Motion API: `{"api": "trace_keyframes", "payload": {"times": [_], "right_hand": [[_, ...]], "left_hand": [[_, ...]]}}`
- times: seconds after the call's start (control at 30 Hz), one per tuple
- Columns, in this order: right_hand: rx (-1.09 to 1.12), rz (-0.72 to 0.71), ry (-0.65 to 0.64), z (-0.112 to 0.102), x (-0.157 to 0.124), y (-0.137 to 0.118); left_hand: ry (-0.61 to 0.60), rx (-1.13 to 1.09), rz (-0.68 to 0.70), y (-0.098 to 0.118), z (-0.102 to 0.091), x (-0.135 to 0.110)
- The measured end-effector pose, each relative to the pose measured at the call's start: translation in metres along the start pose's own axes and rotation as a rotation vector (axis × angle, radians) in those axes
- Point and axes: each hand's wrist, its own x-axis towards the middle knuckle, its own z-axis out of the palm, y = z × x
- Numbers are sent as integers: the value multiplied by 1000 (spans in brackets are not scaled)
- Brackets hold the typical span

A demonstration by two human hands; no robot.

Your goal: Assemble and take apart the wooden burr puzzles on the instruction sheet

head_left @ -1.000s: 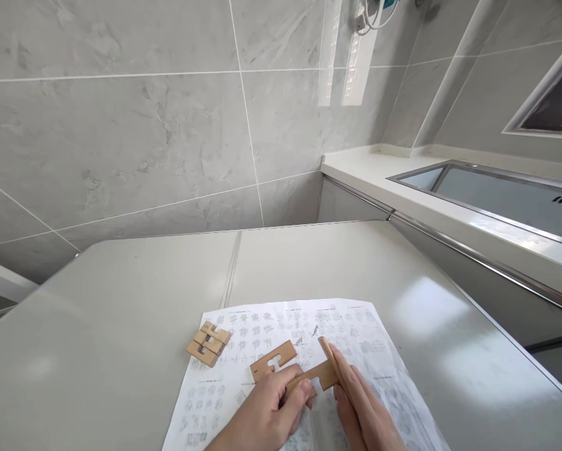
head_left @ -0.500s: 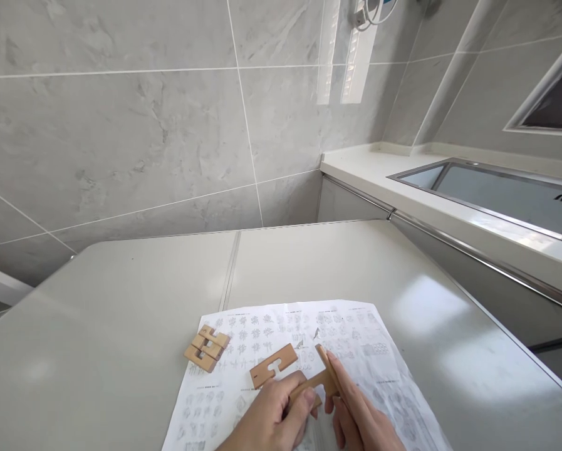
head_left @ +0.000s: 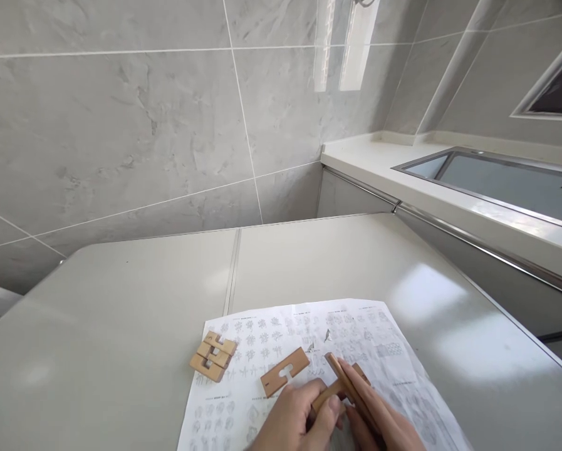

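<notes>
My left hand [head_left: 299, 416] is closed around one flat wooden puzzle piece [head_left: 326, 396], its thumb resting on top. A second wooden puzzle piece [head_left: 334, 364], long and standing on edge, lies along the fingers of my right hand [head_left: 381, 410], which grips it. The two pieces cross, and an end of wood [head_left: 361, 374] shows beyond the right fingers. How they fit together is hidden by my hands. Just left of them a flat wooden piece with a keyhole-shaped notch [head_left: 275, 378] lies on a printed paper sheet [head_left: 243, 391].
Several wooden pieces fitted into a flat block [head_left: 213, 356] lie at the sheet's left edge. The sheet covers the near part of a white table [head_left: 144, 313]. A grey tiled wall [head_left: 168, 125] rises behind, and a counter [head_left: 360, 160] with a sink [head_left: 501, 185] runs along the right.
The left-hand piece has moved into the right-hand one, and an end now sticks out past the right fingers. My view has shifted slightly, so the sheet and loose pieces appear further right.
</notes>
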Motion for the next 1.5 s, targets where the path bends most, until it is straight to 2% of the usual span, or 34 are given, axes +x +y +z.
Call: {"api": "trace_keyframes", "payload": {"times": [0.1,0.27,0.4,0.67,0.8,0.9,1.03,1.13,1.23,1.33,1.5], "right_hand": [[-22,29,-6,-7,3,-6],[-12,-9,-54,-11,6,-10],[-35,-34,-27,-11,6,-10],[-97,-191,-45,-11,9,-4],[-58,-145,-99,-12,13,-10],[-18,-91,-104,-15,23,-19],[-102,-120,-73,-16,49,-31],[-190,-312,-219,-13,73,-39],[-199,-444,-368,-7,93,-45],[-190,-474,-461,0,107,-49],[-200,-481,-520,7,117,-45]], "left_hand": [[-22,-25,16,4,0,-2],[-42,5,57,10,-2,-5],[-67,-18,55,11,-3,-4],[-112,-88,34,8,-4,-4],[-107,-153,50,7,-9,-6],[-38,-268,100,8,-20,-6],[150,-418,208,11,-41,-4],[242,-493,232,13,-52,-1],[299,-526,217,12,-58,1],[338,-520,209,9,-60,2],[357,-534,192,6,-61,5]]}}
